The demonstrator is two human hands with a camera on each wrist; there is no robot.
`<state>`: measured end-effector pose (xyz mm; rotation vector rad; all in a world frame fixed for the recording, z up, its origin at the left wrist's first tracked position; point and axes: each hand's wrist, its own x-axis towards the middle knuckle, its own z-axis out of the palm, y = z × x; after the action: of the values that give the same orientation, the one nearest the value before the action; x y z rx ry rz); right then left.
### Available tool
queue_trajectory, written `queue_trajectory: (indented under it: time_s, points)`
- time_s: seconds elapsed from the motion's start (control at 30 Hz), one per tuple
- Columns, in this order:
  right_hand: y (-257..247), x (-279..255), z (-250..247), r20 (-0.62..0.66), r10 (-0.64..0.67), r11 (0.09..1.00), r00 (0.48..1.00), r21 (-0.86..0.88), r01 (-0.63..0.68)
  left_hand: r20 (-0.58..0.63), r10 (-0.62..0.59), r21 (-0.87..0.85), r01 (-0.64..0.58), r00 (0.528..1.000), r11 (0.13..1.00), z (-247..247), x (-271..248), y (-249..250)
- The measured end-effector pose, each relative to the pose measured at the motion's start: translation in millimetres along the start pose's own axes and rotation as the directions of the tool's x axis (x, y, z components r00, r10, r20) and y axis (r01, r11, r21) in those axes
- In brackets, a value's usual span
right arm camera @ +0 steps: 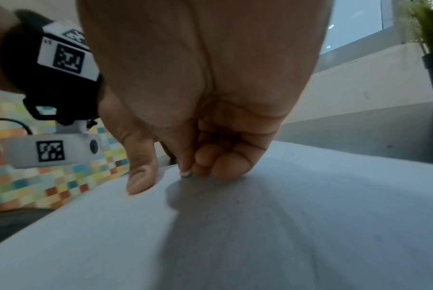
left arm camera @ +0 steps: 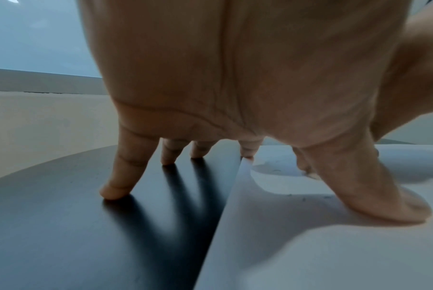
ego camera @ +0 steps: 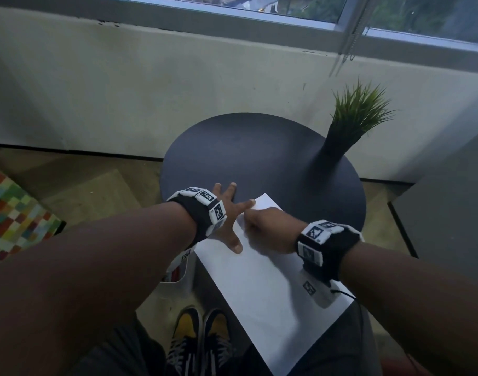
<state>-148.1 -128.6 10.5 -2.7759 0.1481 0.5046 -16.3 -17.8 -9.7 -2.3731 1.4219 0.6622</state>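
While the white sheet point(ego camera: 262, 280) lies flat, half on the round table point(ego camera: 259, 153), half overhanging toward the knees, no fold shows; work looks early, most of it left. Left hand point(ego camera: 227, 213) spread wide: thumb point(left arm camera: 396, 206) pins the sheet, index at its far corner, other fingers point(left arm camera: 121, 176) on bare table. Right hand point(ego camera: 267, 229) curled, fingertips point(right arm camera: 225, 168) and thumb pressing the sheet just beside the left hand, gripping nothing.

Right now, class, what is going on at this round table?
A person works on a white sheet of paper that lies partly on a dark round table and overhangs its near edge. The left hand, fingers spread, pins it with the thumb; the right hand presses curled fingers onto it near the far corner. A potted grass plant stands apart.
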Motion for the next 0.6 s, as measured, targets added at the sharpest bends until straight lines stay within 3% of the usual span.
queue_trajectory:
  time_s: [0.13,0.2,0.3,0.37,0.47,0.53,0.6]
  points:
    - [26.2,14.4,-14.4,-0.181,0.248,0.969,0.952,0.063,-0.240,0.001,-0.009,0.004,0.009,1.000,1.000,0.9,2.3,0.2]
    - [13.8,13.2,-6.8,-0.199,0.209,0.978,0.957,0.011,-0.211,0.010,-0.011,-0.003,0.011,1.000,1.000,0.6,2.2,0.1]
    - [-12.4,3.5,7.7,-0.036,0.010,0.999,0.999,-0.048,-0.012,0.017,-0.002,0.001,0.002,1.000,1.000,-0.8,2.2,-0.5]
    - [-2.3,5.8,-3.1,-0.025,0.072,0.997,0.997,0.012,-0.071,0.018,-0.005,0.002,0.005,1.000,1.000,-0.8,3.2,-0.6]
    - [25.9,16.6,-13.5,-0.195,0.277,0.961,0.941,0.076,-0.267,0.029,-0.015,0.013,0.015,0.999,1.000,-2.1,3.4,0.0]
    - [16.9,15.2,-5.0,-0.226,0.210,0.977,0.951,0.027,-0.209,0.026,-0.012,0.017,0.012,1.000,1.000,-3.1,3.9,0.0]
    - [-3.4,6.6,7.8,-0.106,0.044,0.999,0.993,0.007,-0.043,0.025,-0.003,0.019,0.002,1.000,1.000,-3.1,4.3,-1.6]
